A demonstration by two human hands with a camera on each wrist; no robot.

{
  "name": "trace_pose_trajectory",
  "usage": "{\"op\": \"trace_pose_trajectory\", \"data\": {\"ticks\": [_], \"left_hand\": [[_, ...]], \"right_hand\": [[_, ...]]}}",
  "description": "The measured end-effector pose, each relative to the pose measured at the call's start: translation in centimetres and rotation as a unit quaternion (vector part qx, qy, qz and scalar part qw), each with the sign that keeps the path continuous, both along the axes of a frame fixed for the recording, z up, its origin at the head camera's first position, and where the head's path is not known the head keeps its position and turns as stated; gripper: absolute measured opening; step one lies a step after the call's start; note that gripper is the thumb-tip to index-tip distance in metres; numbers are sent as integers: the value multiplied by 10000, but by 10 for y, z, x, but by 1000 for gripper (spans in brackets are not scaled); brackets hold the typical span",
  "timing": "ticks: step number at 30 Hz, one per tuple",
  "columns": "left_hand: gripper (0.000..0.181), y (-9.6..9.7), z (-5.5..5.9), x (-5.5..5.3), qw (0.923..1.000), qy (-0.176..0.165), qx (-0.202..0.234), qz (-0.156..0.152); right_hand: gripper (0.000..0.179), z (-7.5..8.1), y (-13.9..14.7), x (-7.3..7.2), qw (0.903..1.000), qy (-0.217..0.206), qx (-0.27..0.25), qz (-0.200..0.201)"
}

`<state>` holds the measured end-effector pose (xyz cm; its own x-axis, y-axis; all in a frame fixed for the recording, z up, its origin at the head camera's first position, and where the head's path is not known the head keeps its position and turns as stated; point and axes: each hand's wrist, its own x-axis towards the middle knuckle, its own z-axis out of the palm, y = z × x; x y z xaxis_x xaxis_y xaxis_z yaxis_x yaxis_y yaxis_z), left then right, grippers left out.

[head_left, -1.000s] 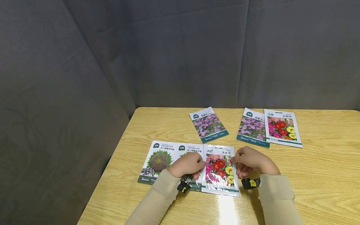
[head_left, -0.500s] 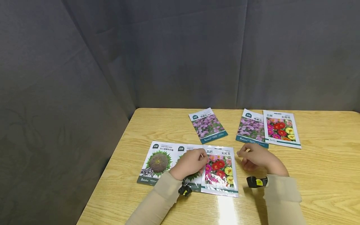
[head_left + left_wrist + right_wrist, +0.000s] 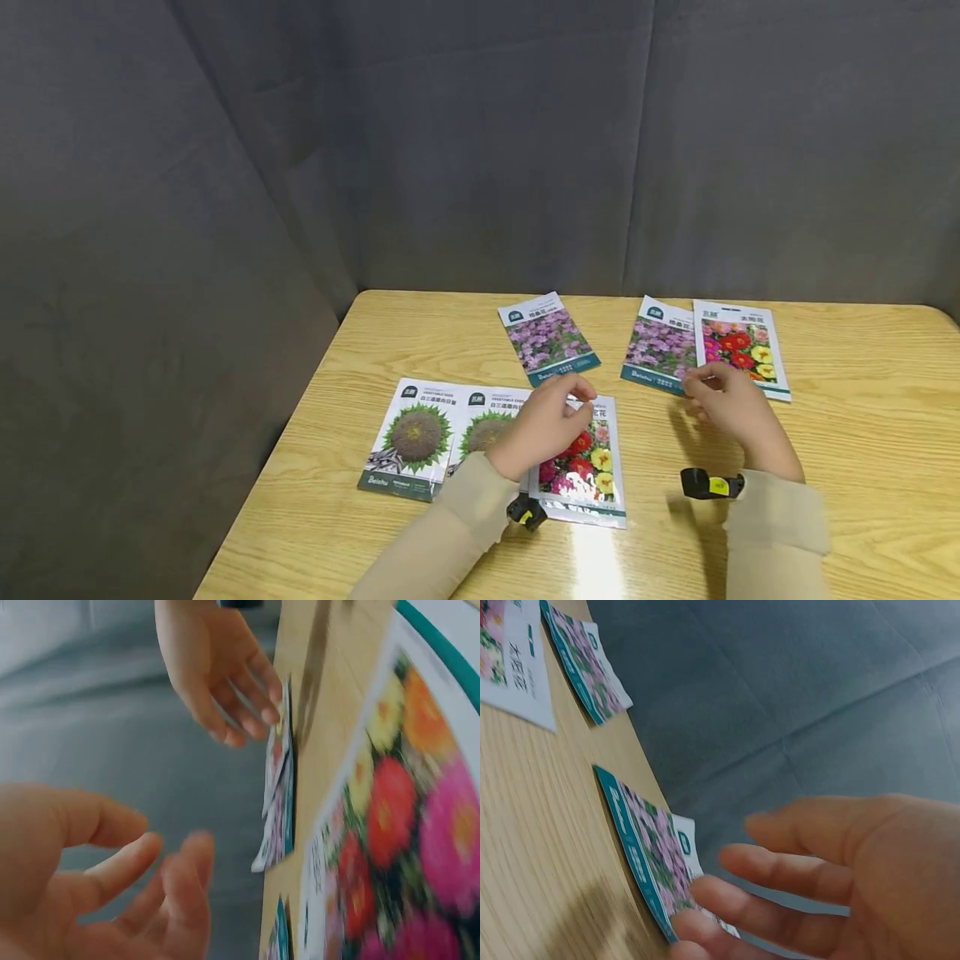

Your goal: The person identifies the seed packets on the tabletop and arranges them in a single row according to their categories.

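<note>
In the head view my left hand [image 3: 543, 423] hovers over a front seed packet with red and yellow flowers [image 3: 592, 483], its fingers loosely bent and holding nothing. The left wrist view shows these fingers [image 3: 120, 877] apart from the large flower print. My right hand [image 3: 742, 410] hangs near two back packets, one with purple flowers [image 3: 660, 343] and one with mixed bright flowers [image 3: 738, 333], partly hidden by the hand. Its spread fingers [image 3: 780, 885] overlap the purple packet in the right wrist view and grip nothing.
Two sunflower seed packets lie at the front left; the left one [image 3: 412, 437] shows fully, while the other [image 3: 483, 417] is partly behind the left hand. Another purple flower packet [image 3: 550, 337] lies tilted behind them. A grey curtain [image 3: 480, 150] borders the wooden table [image 3: 862, 417].
The right hand has left the right edge of the front flower packet and moved right and away, toward the back packets. My left hand has shifted right and farther forward, over the front packet.
</note>
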<state>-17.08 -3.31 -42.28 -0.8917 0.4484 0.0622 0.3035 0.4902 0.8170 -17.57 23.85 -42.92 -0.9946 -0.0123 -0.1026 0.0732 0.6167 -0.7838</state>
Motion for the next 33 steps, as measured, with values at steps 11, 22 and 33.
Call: {"op": "trace_pose_trajectory", "data": {"ticks": [11, 22, 33], "left_hand": [[41, 78, -3, -14, 9871, -1091, 1146, 243], [46, 135, -14, -38, 9755, -1452, 1363, 934], [49, 168, -20, -47, 9578, -2041, 1575, 1270]], "right_hand": [[46, -6, 33, 6, 9736, 240, -103, -2268], [61, -14, 62, 5, 9575, -118, -62, -2882], [65, -10, 97, -17, 9759, -751, 851, -1865]]}}
